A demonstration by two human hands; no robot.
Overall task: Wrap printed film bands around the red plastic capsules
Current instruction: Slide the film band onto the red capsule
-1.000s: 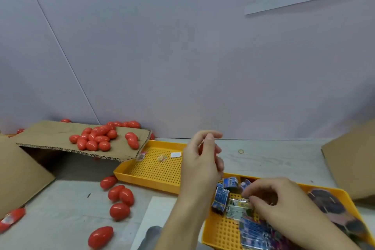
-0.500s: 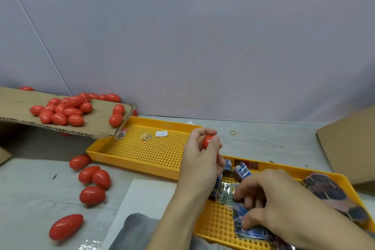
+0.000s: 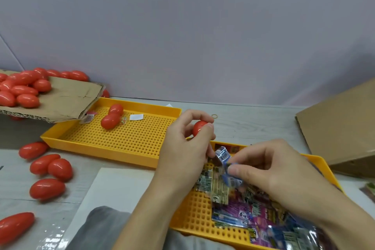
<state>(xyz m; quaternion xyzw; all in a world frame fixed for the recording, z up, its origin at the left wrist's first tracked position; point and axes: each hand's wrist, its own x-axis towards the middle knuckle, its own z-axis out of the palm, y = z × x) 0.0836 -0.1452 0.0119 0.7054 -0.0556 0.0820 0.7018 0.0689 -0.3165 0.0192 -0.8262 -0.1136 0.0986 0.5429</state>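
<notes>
My left hand (image 3: 182,148) holds a red plastic capsule (image 3: 198,128) between thumb and fingertips above the gap between two yellow trays. My right hand (image 3: 272,174) pinches a blue printed film band (image 3: 224,158) just right of the left hand, over the near yellow tray (image 3: 194,211). That tray holds a pile of printed film bands (image 3: 243,215). Two red capsules (image 3: 111,117) lie in the far yellow tray (image 3: 132,144).
A cardboard flap (image 3: 67,101) at the left carries several red capsules (image 3: 20,89). More loose capsules (image 3: 50,168) lie on the grey table at the left. A cardboard box (image 3: 341,128) stands at the right. A white sheet (image 3: 113,189) lies by my lap.
The view has tilted down and closer. My right hand has lifted a blue film band out of the pile toward the capsule in my left hand. Two capsules now lie in the far tray.
</notes>
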